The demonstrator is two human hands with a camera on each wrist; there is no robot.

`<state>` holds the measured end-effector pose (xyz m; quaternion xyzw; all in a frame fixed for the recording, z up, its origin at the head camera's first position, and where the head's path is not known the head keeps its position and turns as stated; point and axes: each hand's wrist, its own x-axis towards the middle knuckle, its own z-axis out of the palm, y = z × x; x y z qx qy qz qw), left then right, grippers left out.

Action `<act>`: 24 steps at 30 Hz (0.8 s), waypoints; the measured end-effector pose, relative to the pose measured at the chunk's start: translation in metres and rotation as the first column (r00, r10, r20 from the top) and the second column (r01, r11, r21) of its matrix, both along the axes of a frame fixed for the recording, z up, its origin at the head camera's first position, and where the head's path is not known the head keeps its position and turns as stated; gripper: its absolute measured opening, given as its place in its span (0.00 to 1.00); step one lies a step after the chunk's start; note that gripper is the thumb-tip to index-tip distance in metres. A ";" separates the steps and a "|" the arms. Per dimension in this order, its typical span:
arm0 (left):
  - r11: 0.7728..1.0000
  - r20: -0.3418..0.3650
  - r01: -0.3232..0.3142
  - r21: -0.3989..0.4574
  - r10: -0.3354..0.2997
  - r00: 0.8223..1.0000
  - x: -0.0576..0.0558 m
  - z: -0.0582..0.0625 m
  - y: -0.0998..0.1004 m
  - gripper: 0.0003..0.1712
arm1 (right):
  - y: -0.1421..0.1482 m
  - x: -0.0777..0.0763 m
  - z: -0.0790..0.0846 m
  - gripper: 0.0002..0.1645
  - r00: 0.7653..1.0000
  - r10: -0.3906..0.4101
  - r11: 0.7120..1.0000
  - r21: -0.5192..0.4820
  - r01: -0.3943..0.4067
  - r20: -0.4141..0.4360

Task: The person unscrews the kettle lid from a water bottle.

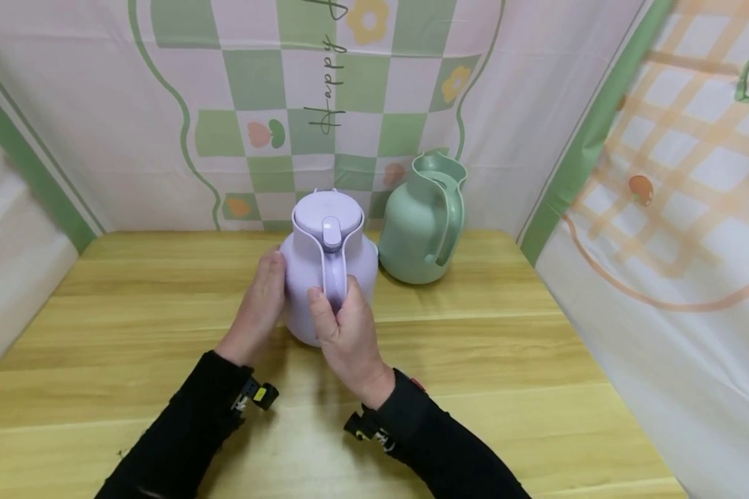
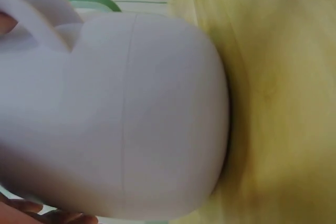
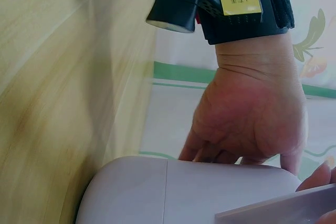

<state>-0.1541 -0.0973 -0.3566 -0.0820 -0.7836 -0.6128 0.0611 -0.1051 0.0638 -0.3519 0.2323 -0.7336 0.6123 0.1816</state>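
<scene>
A lilac thermal jug (image 1: 299,301) stands upright on the wooden table, its handle (image 1: 335,270) toward me. My right hand (image 1: 349,339) grips the lower part of that handle, with the thumb at its left side. Against the jug's left side rests my left hand (image 1: 259,305), its fingers fairly straight along the body. The right wrist view shows this left hand (image 3: 252,114) with its palm facing the jug. In the left wrist view the jug's body (image 2: 157,119) fills much of the picture, its base on the table. The jug's far side is hidden.
A green thermal jug (image 1: 408,235) stands just behind and to the right of the lilac one. Behind the wooden table (image 1: 505,388) hangs a checkered cloth (image 1: 306,76); more patterned cloth (image 1: 680,229) hangs on the right side.
</scene>
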 end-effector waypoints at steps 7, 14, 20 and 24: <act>0.994 0.002 -0.042 -0.103 0.042 0.999 -0.002 0.022 -0.011 0.47 | 0.000 0.000 0.001 0.15 1.000 -0.003 1.000 -0.006 0.004 0.003; 0.993 -0.192 -0.028 -0.117 0.005 0.981 -0.003 0.049 -0.025 0.39 | 0.000 -0.001 0.001 0.14 1.000 -0.001 1.000 0.000 0.001 -0.019; 0.978 -0.365 0.011 -0.207 -0.088 0.927 -0.009 0.079 -0.035 0.38 | 0.001 0.000 0.001 0.13 1.000 0.018 1.000 -0.010 -0.018 -0.023; 0.937 -0.497 0.032 -0.348 -0.213 0.841 -0.018 0.097 -0.037 0.38 | 0.001 0.000 0.000 0.13 1.000 0.017 1.000 -0.009 -0.017 -0.019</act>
